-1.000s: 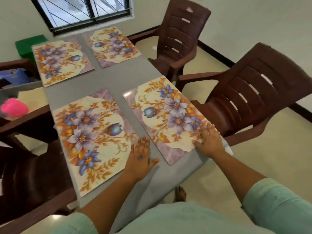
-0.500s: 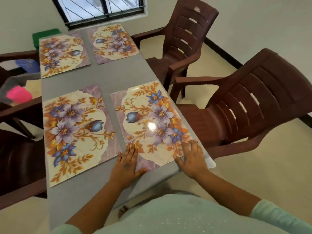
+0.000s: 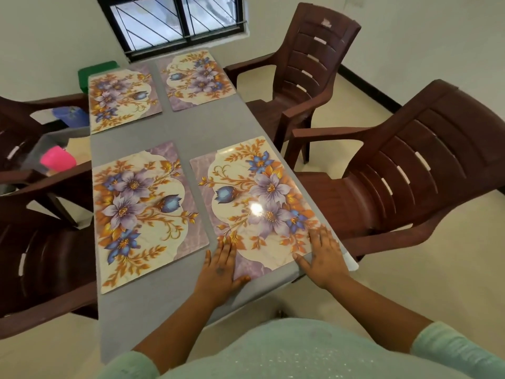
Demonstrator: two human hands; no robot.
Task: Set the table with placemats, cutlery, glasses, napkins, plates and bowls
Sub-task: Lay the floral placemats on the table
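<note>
Both hands lie flat with straight fingers, grasping nothing: the left hand (image 3: 220, 269) presses the near left corner of the near right placemat (image 3: 257, 203) and the right hand (image 3: 325, 255) its near right corner. From the hands the mat's long axis runs away up the grey table (image 3: 153, 310), along its right edge, beside a brown chair (image 3: 410, 181). Left of the left hand lies a second placemat (image 3: 142, 214), parallel; two more placemats (image 3: 123, 97) lie beyond

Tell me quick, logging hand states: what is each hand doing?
Left hand: open, flat on the near right placemat.
Right hand: open, flat on the same placemat's corner.
</note>
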